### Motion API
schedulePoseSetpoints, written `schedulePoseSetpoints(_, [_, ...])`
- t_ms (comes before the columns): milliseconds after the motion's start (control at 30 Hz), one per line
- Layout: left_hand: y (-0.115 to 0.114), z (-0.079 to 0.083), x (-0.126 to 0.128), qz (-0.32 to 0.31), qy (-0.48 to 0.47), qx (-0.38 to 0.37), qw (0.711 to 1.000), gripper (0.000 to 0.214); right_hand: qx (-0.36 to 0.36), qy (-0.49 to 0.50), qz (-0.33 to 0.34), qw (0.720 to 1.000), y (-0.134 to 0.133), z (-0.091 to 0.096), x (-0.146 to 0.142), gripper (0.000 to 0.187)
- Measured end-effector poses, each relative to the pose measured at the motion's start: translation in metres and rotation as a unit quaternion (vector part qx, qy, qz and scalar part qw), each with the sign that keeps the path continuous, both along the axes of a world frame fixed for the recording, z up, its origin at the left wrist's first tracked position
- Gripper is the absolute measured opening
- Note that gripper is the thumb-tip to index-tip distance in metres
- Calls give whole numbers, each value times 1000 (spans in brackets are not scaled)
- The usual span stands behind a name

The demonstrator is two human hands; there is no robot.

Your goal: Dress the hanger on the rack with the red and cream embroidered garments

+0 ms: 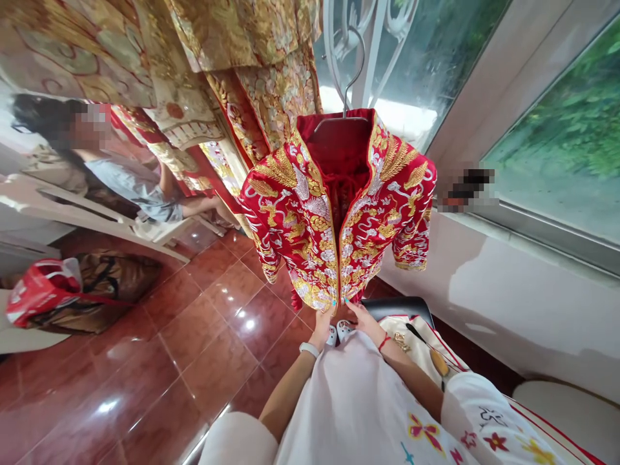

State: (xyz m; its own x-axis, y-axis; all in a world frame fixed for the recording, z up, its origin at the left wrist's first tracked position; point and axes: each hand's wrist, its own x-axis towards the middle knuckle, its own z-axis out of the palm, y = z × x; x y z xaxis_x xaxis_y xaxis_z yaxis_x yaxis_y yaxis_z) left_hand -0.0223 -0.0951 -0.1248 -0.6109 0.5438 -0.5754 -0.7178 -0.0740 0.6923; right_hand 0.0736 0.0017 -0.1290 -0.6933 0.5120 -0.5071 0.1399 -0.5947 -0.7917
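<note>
A red jacket with dense gold and silver embroidery hangs on a metal hanger in front of me. Its front edges part at the collar and come close together toward the hem. My left hand pinches the bottom front corner on the left side. On the other front edge, my right hand grips the hem close beside it. The fingertips of both hands partly disappear behind the cloth. A pale band circles my left wrist, and a red string is on the right one.
More gold and red embroidered garments hang at the upper left. A person sits by a white bench. Bags stand at far left. Right of me are a dark chair back, a cream cloth and a window.
</note>
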Motion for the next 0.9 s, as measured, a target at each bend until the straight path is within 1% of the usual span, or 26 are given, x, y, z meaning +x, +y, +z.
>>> schedulePoseSetpoints(133, [2, -3, -2, 1, -12, 14, 1000, 48, 105, -78, 10, 991, 0, 3, 11, 38])
schedulePoseSetpoints(267, [2, -5, -1, -6, -18, 17, 1000, 47, 228, -117, 37, 966, 5, 11, 0, 27])
schedulePoseSetpoints(367, [3, -5, 0, -9, -17, 14, 1000, 46, 294, -149, 66, 942, 8, 18, -10, 20])
schedulePoseSetpoints(533, [3, -3, -1, -24, -19, 9, 999, 48, 360, -177, 110, 909, 5, 29, -16, 14])
schedulePoseSetpoints(633, [3, -2, -2, -34, -20, 3, 999, 50, 390, -191, 127, 892, 3, 34, -18, 16])
schedulePoseSetpoints(800, [1, -3, -2, -48, -6, -13, 999, 46, 423, -232, 130, 866, 2, 39, -19, 18])
schedulePoseSetpoints(900, [0, -4, -3, -47, 15, -22, 999, 42, 453, -257, 123, 845, 7, 40, -17, 14])
